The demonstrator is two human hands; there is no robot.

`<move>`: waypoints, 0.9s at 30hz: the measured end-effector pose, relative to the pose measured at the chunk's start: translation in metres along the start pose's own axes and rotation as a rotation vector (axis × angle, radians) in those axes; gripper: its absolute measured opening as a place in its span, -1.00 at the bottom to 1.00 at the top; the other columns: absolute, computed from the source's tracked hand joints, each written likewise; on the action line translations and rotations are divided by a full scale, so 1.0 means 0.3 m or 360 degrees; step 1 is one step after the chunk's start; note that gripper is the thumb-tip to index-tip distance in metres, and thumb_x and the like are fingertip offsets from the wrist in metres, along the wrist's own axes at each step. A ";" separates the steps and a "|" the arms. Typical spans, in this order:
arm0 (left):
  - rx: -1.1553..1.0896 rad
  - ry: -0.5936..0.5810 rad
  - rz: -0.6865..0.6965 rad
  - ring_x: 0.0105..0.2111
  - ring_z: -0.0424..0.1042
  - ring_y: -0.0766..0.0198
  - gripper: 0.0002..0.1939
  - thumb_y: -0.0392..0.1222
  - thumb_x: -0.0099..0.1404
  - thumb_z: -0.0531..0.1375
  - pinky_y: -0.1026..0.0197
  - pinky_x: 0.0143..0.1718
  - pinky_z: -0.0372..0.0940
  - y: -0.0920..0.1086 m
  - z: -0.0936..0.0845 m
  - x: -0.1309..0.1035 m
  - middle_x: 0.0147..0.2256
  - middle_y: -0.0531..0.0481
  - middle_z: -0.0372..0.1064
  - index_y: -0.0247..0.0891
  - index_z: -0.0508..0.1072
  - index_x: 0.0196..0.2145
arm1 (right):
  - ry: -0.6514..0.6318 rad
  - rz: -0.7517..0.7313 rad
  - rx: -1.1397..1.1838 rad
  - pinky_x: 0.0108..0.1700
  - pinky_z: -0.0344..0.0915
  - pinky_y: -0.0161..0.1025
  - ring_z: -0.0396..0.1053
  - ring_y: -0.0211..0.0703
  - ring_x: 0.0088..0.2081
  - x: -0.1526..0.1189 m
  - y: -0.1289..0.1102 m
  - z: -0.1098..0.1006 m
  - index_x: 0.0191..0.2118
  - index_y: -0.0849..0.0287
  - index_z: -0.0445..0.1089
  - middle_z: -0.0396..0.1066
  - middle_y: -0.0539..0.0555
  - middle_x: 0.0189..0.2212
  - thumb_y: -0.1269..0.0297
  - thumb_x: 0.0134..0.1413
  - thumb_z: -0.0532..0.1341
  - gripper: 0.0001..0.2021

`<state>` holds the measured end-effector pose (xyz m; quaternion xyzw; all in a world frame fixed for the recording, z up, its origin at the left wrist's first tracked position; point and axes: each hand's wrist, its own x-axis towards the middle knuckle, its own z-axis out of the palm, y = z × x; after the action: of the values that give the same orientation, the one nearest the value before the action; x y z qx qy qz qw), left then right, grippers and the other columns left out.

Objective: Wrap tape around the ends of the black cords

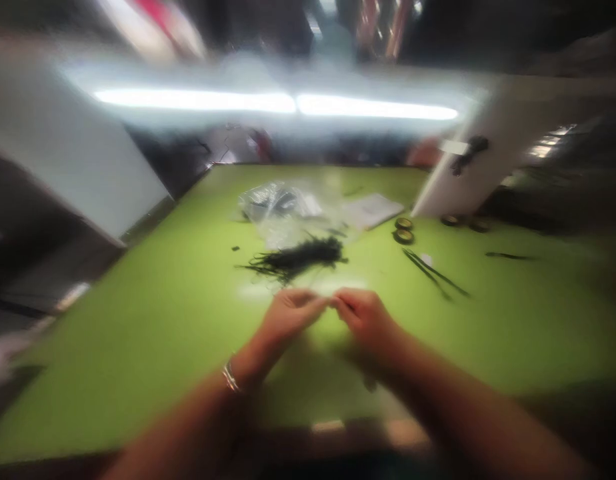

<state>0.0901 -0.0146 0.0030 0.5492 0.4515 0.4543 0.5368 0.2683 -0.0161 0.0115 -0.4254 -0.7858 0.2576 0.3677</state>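
Note:
My left hand (294,312) and my right hand (361,312) meet fingertip to fingertip over the green table (188,320). Both are closed in a pinch, thumbs against fingers. Whatever sits between the fingertips is too small and blurred to make out. Just beyond them lies a bundle of thin black cords or wires (308,257), its looped ends fanning to the left. A metal bracelet (231,375) circles my left wrist. To the right of my hands rest long dark tweezers (433,272), their two arms spread apart.
Behind the bundle lies a clear plastic bag (278,203) with dark contents, beside a white pad (373,211). Rolls of black tape (403,231) and a thin dark tool (511,256) are at the right. White panels (463,180) flank the table under bright tube lights (198,100).

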 end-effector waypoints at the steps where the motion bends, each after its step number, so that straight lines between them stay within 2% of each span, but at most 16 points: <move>1: 0.0055 0.0012 0.0001 -0.60 0.20 0.40 -0.69 -0.01 0.12 0.31 0.31 -0.56 0.10 -0.003 0.000 0.001 -0.61 0.01 0.34 -0.38 0.57 -0.46 | -0.0036 -0.0017 -0.0082 -0.42 0.09 -0.34 0.15 -0.32 -0.52 0.000 -0.001 -0.002 -0.55 0.18 0.24 0.25 -0.05 -0.59 0.28 0.24 0.09 -0.69; 6: 0.0550 -0.0093 0.0143 -0.52 0.29 0.33 -0.77 -0.10 0.14 0.28 0.28 -0.46 0.16 -0.004 -0.009 0.010 -0.54 -0.04 0.43 -0.36 0.58 -0.48 | -0.0378 0.0014 -0.0250 -0.37 0.15 -0.32 0.29 -0.26 -0.43 0.002 -0.009 -0.014 -0.38 0.15 0.37 0.41 0.03 -0.45 0.35 0.22 0.11 -0.84; 9: 0.0658 -0.0169 0.0211 -0.48 0.31 0.32 -0.77 -0.10 0.17 0.26 0.28 -0.42 0.17 0.007 -0.011 0.007 -0.50 -0.06 0.44 -0.35 0.56 -0.47 | -0.0512 0.0009 -0.0357 -0.40 0.11 -0.32 0.26 -0.27 -0.48 0.002 -0.011 -0.029 -0.44 0.16 0.36 0.40 0.02 -0.50 0.35 0.22 0.11 -0.79; 11: 0.0480 -0.0285 0.0099 -0.52 0.26 0.35 -0.71 -0.04 0.20 0.23 0.30 -0.47 0.15 0.013 -0.013 0.001 -0.54 -0.02 0.38 -0.36 0.53 -0.45 | -0.0452 -0.0030 -0.0349 -0.41 0.09 -0.33 0.23 -0.30 -0.51 0.000 -0.012 -0.041 -0.51 0.18 0.34 0.36 -0.01 -0.56 0.34 0.21 0.12 -0.75; 14: 0.0205 -0.0421 -0.0102 -0.63 0.11 0.43 -0.65 0.06 0.21 0.21 0.34 -0.60 0.03 0.020 -0.018 -0.006 -0.63 0.09 0.23 -0.36 0.50 -0.39 | -0.0250 -0.0101 -0.0213 -0.43 0.06 -0.35 0.18 -0.34 -0.53 -0.003 -0.015 -0.051 -0.54 0.19 0.32 0.29 -0.05 -0.61 0.33 0.18 0.16 -0.74; 16: 0.0270 -0.0411 -0.0078 -0.61 0.11 0.43 -0.67 0.04 0.15 0.28 0.35 -0.59 0.03 0.023 -0.022 -0.007 -0.60 0.09 0.24 -0.35 0.50 -0.39 | -0.0168 -0.0089 -0.0156 -0.46 0.01 -0.36 0.11 -0.36 -0.56 -0.003 -0.020 -0.047 -0.59 0.19 0.27 0.21 -0.09 -0.66 0.36 0.14 0.17 -0.72; 19: 0.0370 -0.0431 -0.0046 -0.55 0.18 0.39 -0.69 0.01 0.12 0.31 0.33 -0.53 0.09 0.030 -0.028 -0.002 -0.56 0.05 0.29 -0.36 0.51 -0.46 | -0.0148 -0.0012 -0.0095 -0.49 -0.04 -0.36 0.03 -0.39 -0.59 -0.007 -0.035 -0.040 -0.66 0.20 0.16 0.08 -0.12 -0.70 0.41 0.10 0.15 -0.67; 23: 0.0183 -0.0711 -0.0110 -0.51 0.24 0.35 -0.71 -0.02 0.13 0.30 0.29 -0.48 0.16 0.048 -0.011 -0.027 -0.51 0.01 0.33 -0.36 0.51 -0.45 | -0.0251 0.0063 -0.0019 -0.50 -0.03 -0.36 0.05 -0.39 -0.58 -0.079 -0.079 -0.078 -0.64 0.20 0.17 0.08 -0.12 -0.69 0.37 0.10 0.14 -0.69; 25: 0.0110 -0.0933 -0.0059 -0.46 0.29 0.31 -0.78 -0.08 0.14 0.30 0.26 -0.40 0.22 0.063 0.024 -0.077 -0.47 -0.01 0.36 -0.33 0.52 -0.44 | -0.0401 0.0162 0.0041 -0.53 -0.02 -0.36 0.06 -0.39 -0.59 -0.167 -0.115 -0.119 -0.64 0.19 0.19 0.10 -0.11 -0.69 0.34 0.11 0.14 -0.69; 27: 0.0053 -0.1241 -0.0036 -0.44 0.33 0.28 -0.84 -0.12 0.14 0.30 0.23 -0.38 0.25 0.080 0.070 -0.152 -0.45 -0.02 0.39 -0.27 0.53 -0.44 | -0.0600 0.0293 0.0178 -0.56 0.00 -0.36 0.11 -0.37 -0.60 -0.280 -0.159 -0.158 -0.61 0.17 0.26 0.14 -0.09 -0.68 0.30 0.12 0.14 -0.71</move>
<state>0.1026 -0.0635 0.0261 0.6842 0.2269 0.1983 0.6642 0.3140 -0.1078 0.0438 -0.4185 -0.7831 0.4083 0.2121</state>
